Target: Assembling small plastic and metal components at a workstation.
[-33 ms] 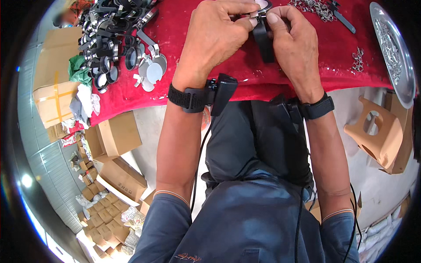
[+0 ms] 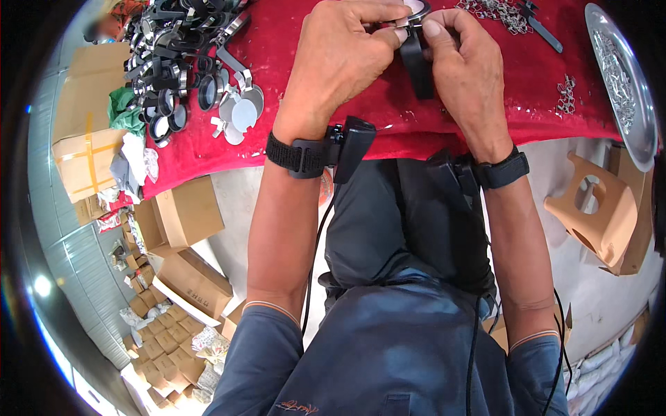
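Note:
At the far edge of the picture, both my hands work on one round lid-like piece (image 2: 416, 69) with a pale disc, a thin metal rim and a black handle hanging toward me. My left hand (image 2: 343, 59) pinches its rim between thumb and fingers. On the other side, my right hand (image 2: 468, 66) has its thumb and bent forefinger against the metal fitting where the handle joins. The fingertips hide part of that joint, and the top of the disc is cut off by the picture's edge. Beneath the hands lies a red cloth (image 2: 388, 118) over the table.
A heap of black-handled round pieces (image 2: 173, 62) covers the left, with loose pale discs (image 2: 243, 114) beside it. To the right are small metal links (image 2: 567, 96), a grey-handled tool (image 2: 544, 31) and a metal tray (image 2: 649, 149). An orange stool (image 2: 610, 208) and cardboard boxes (image 2: 187, 215) stand below.

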A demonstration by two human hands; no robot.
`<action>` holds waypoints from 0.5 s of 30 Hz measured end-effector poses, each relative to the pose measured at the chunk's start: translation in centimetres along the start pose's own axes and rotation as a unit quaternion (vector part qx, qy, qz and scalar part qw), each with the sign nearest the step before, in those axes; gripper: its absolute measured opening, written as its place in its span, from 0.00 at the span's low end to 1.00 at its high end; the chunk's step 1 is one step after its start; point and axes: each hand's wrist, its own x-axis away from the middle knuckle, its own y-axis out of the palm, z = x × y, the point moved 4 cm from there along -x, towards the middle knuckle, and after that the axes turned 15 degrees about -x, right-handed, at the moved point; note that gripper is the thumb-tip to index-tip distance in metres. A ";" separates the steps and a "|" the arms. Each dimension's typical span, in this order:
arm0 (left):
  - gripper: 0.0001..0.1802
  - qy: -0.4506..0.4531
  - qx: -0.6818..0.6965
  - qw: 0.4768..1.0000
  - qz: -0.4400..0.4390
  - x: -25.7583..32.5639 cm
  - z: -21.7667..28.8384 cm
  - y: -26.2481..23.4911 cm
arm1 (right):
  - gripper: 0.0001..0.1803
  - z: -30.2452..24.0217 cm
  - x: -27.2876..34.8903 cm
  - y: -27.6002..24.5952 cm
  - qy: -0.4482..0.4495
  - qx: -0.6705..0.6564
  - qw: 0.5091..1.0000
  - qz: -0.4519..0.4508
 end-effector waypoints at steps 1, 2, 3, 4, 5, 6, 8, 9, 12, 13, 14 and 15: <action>0.20 0.000 0.000 1.000 0.000 0.0 0.1 0.0 | 0.07 -0.3 -0.1 0.0 0.010 -0.003 1.000 -0.009; 0.20 -0.020 0.008 1.000 -0.002 -0.1 0.0 0.1 | 0.07 -0.5 -0.3 -0.1 0.010 -0.004 1.000 -0.009; 0.20 -0.039 0.015 0.999 -0.004 -0.1 -0.1 0.1 | 0.07 -0.5 -0.4 -0.1 0.036 -0.001 0.999 -0.011; 0.20 -0.039 0.016 0.999 -0.005 -0.1 -0.1 0.1 | 0.07 -0.4 -0.4 -0.2 0.062 0.001 0.998 -0.011; 0.20 -0.021 0.001 1.000 0.000 -0.1 0.1 0.1 | 0.07 -0.3 -0.4 -0.2 0.062 0.002 0.998 -0.011; 0.20 -0.003 -0.015 1.000 0.004 0.0 0.3 0.0 | 0.07 -0.3 -0.3 -0.3 0.045 0.001 0.999 -0.012; 0.20 -0.013 -0.006 1.000 0.007 -0.1 -0.2 0.2 | 0.07 -0.5 -0.3 -0.2 0.029 -0.001 0.999 -0.014; 0.20 -0.021 0.004 1.000 0.010 -0.1 -0.4 0.3 | 0.07 -0.5 -0.4 -0.1 0.046 -0.005 0.999 -0.015; 0.19 -0.026 0.001 1.000 0.010 -0.1 0.0 0.3 | 0.07 -0.2 -0.5 -0.3 0.048 -0.006 0.999 -0.018; 0.19 -0.026 0.001 1.000 0.010 0.0 -0.1 0.3 | 0.07 -0.3 -0.4 -0.3 0.032 -0.006 0.999 -0.022; 0.19 -0.012 -0.003 1.000 0.015 0.0 -0.2 0.2 | 0.07 -0.4 -0.5 -0.2 0.032 -0.006 0.999 -0.023; 0.19 0.002 -0.007 1.000 0.019 0.0 -0.2 0.2 | 0.07 -0.5 -0.5 -0.2 0.040 -0.003 0.999 -0.020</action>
